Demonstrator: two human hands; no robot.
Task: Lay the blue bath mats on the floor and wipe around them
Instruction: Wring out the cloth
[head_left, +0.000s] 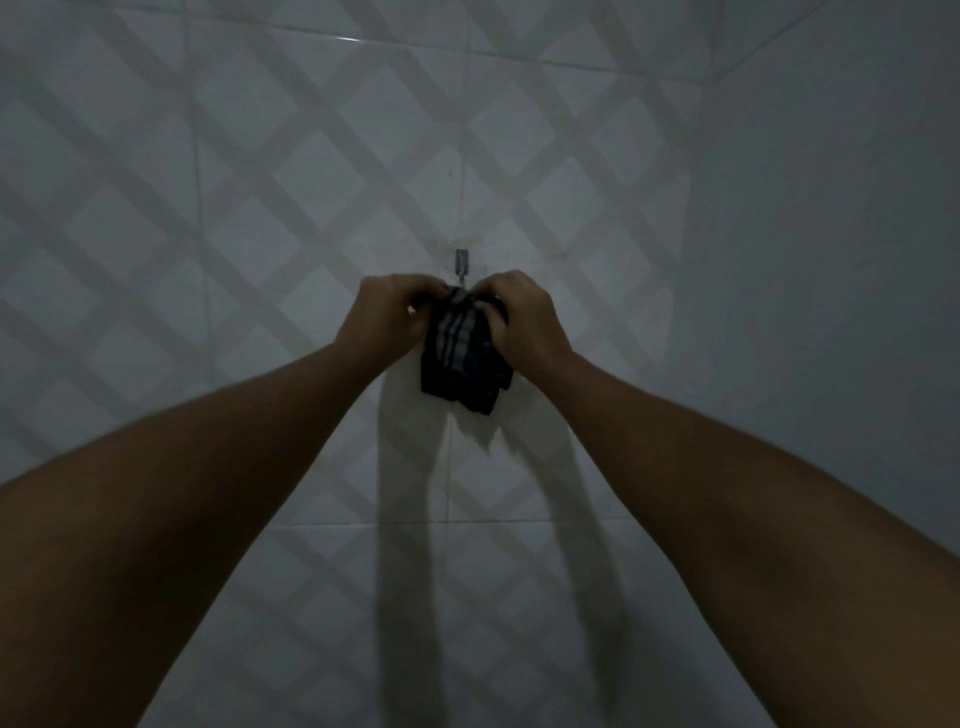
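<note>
Cloth (465, 353) below wall hook (461, 265) — left hand (387, 314) left, right hand (522, 319) right

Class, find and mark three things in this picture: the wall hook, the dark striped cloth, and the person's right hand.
wall hook (461, 261): head view, on its metal plate just above the cloth.
dark striped cloth (464, 361): head view, on its hanging middle.
right hand (521, 318): head view, on the back of the hand.
</note>
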